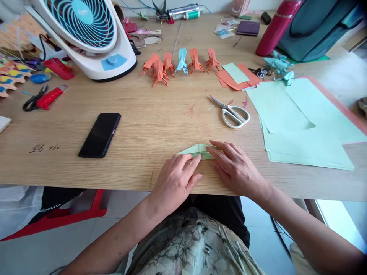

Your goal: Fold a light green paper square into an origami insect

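A light green folded piece of paper (197,149) lies near the front edge of the table, its left end narrowing to a point. My left hand (177,173) has its fingers curled together, with the fingertips pressing on the paper's near left side. Lying over the paper's right end, my right hand (233,164) has its fingers stretched out and slightly apart. That end is partly hidden under the fingers. White-handled scissors (235,115) rest just beyond my right hand, their blades pointing away to the left.
Green paper sheets (301,141) are spread at the right. A phone (99,135) lies at the left, with a white fan (114,65) behind it. Several folded paper figures (195,61) stand farther back, beside orange paper (229,78). A red bottle (278,28) leans near a teal bag (315,30).
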Demonstrator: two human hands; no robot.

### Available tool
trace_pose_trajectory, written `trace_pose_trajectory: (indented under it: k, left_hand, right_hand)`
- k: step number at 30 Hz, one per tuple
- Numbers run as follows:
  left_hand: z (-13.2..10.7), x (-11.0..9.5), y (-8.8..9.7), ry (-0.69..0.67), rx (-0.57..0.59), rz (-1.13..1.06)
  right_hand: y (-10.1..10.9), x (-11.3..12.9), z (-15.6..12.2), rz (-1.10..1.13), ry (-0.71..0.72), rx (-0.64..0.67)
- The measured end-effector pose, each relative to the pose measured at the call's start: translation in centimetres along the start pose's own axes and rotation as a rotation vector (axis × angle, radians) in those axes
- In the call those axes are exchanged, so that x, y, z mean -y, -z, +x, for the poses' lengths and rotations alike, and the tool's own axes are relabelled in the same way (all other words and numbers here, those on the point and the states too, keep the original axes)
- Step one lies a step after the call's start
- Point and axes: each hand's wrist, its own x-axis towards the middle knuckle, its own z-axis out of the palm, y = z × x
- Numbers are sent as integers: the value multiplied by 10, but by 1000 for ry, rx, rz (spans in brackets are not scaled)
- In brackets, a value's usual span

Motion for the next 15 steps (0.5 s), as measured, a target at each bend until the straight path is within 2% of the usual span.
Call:
trace_pose_trajectory:
  k: [4,10,15]
  left_hand:
    - [7,4,-6,-2,38,6]
    - [17,7,-8,5,19,-16]
    - [28,5,-9,15,41,-21]
  right_hand:
    - [-2,6,-6,-3,-10,-7]
    - [1,31,-11,182,-12,-13]
    - [3,49,-8,319,30,71]
